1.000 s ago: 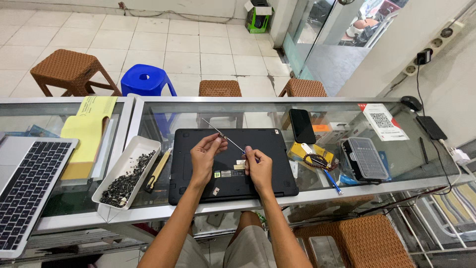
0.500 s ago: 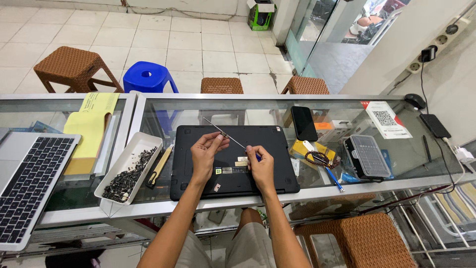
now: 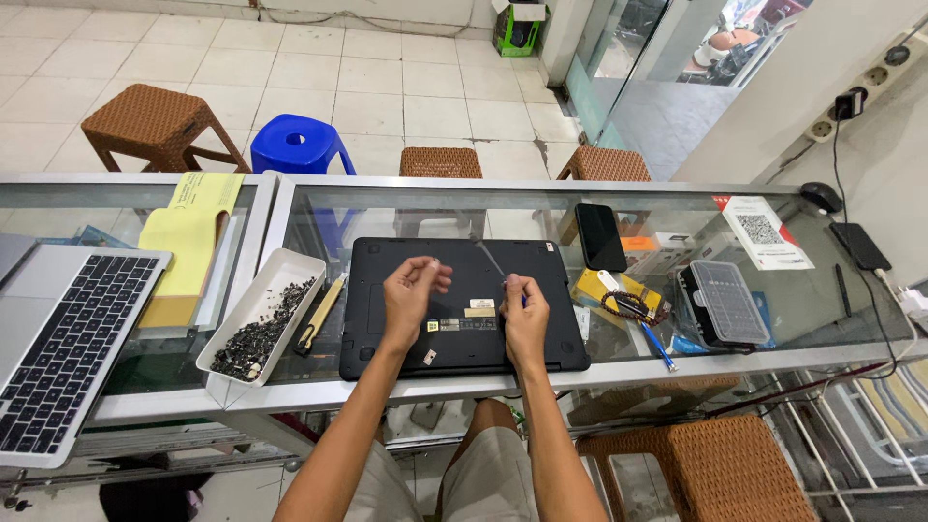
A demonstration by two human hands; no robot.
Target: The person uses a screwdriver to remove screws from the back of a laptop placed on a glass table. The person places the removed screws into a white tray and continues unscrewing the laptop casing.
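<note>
- The left hand (image 3: 411, 295) is lifting off the black upside-down laptop with its matte plastic base (image 3: 387, 333), fingertips (image 3: 432, 266) now pinched together toward twelve o'clock, where earlier it was resting flat beside the tool.
- The right hand (image 3: 525, 314) is drawing the thin silver-shafted screwdriver (image 3: 491, 259) toward three o'clock, so the gap between the two hands is widening.
- The shaft is now pointing toward eleven o'clock, clear of the left hand.

Bright even daylight, soft shadows, faint reflections on glass counter (image 3: 735, 333), wide-angle bending at edges, sharp focus.
</note>
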